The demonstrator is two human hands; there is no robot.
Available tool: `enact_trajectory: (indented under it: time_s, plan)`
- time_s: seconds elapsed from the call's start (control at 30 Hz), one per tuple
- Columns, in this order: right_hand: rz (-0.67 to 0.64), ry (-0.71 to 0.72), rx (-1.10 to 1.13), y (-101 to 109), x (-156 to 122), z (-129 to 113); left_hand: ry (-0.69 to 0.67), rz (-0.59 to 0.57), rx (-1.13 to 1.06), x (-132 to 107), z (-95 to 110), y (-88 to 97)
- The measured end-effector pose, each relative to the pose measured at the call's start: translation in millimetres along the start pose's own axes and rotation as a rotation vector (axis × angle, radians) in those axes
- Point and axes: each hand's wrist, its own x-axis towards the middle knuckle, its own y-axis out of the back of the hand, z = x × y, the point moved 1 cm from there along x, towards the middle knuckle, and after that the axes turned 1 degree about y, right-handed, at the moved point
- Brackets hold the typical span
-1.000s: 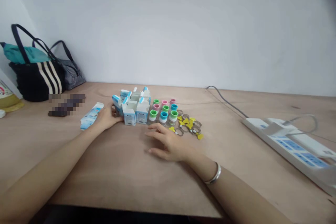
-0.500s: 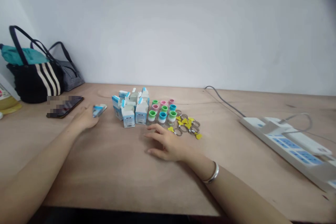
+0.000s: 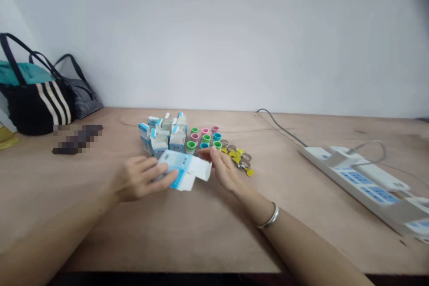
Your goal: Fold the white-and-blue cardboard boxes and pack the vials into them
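My left hand (image 3: 139, 178) is closed on a small blue-and-white cardboard box (image 3: 181, 161), which looks flattened and is held above the table with its end flaps sticking out to the right. At the flap end is my right hand (image 3: 224, 172), thumb up and fingers stretched out, partly hidden behind a flap; whether it touches the card is unclear. Behind the held box stand several open boxes (image 3: 177, 140) of the same kind. Beside them are several small jars (image 3: 206, 138) with green, pink and blue rims. Metal hose clamps (image 3: 246, 157) with yellow thumb tabs (image 3: 236, 158) lie right of the jars.
A phone-like dark object (image 3: 78, 139), partly pixelated, lies at the left. Behind it stand a black striped bag (image 3: 40, 107) and a grey bag (image 3: 83, 96) against the wall. A white power strip (image 3: 355, 183) with plugs and a grey cable (image 3: 281, 125) occupies the right.
My left hand has picked up the flat box from beside the phone and brought it right, to the middle. My right hand has moved slightly right and up, to its flaps.
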Motion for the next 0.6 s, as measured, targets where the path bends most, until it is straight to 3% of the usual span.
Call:
enact_trajectory:
  time_s: [0.1, 0.2, 0.37, 0.6]
  plan:
    - [-0.048, 0.005, 0.096, 7, 2, -6, -0.02, -0.177, -0.09, 14, 26, -18.9]
    - [-0.173, 0.134, -0.168, 10, -2, -18, 0.085, -0.25, -0.179, 19, 37, -32.7]
    - [-0.412, 0.263, -0.57, 4, -11, -30, 0.254, -0.149, -0.349, 22, 37, -33.6]
    - [-0.458, 0.204, -0.452, 4, -4, -13, 0.577, -0.167, -0.659, 19, 31, -27.9]
